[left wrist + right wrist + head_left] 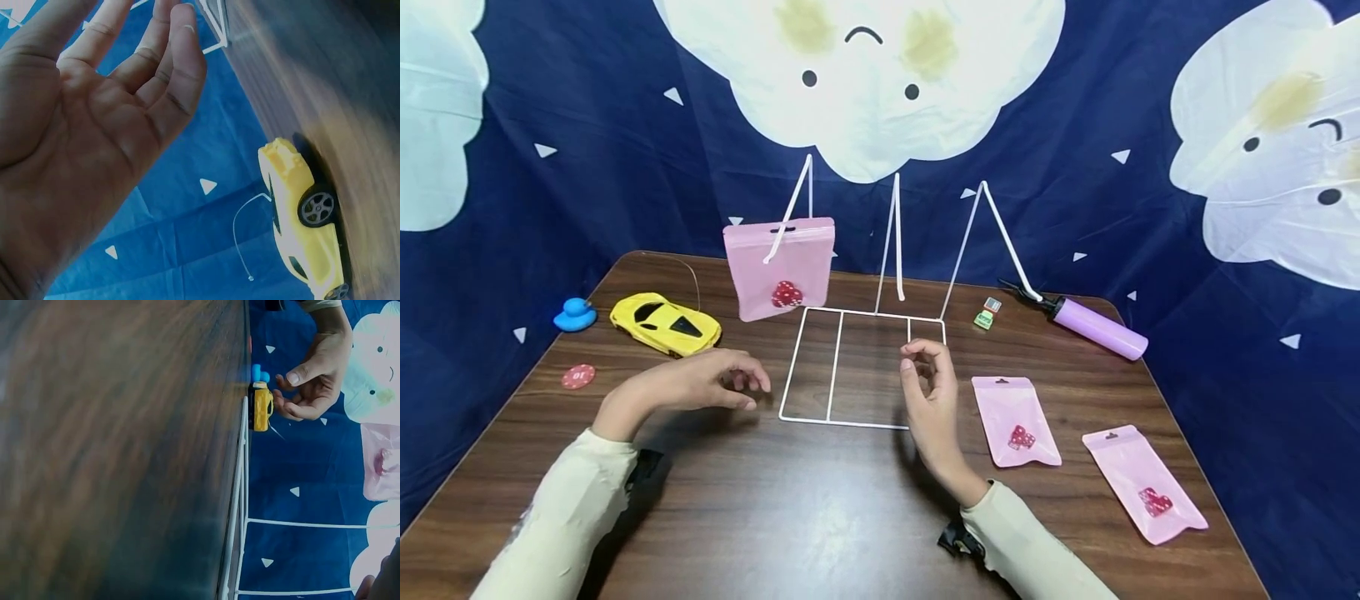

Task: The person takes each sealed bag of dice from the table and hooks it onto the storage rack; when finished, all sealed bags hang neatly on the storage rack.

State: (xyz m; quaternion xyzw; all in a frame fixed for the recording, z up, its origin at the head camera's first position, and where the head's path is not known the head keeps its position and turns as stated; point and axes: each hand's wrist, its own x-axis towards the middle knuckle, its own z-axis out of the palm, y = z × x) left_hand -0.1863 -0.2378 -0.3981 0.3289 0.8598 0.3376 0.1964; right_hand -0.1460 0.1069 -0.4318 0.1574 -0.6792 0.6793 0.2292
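I find the hanging bag [786,273] on the rack [899,242]; inner bag [1011,412] and outer bag [1135,471] lie unhung. Left hand [696,385], right hand [934,400]: empty, fingers loosely curled.

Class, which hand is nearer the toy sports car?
Left. The left hand hovers beside the yellow toy sports car; the right hand is farther right, by the wire rack.

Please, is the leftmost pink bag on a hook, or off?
On. The bag hangs upright from the left hook, whose tip sticks out in front of it.
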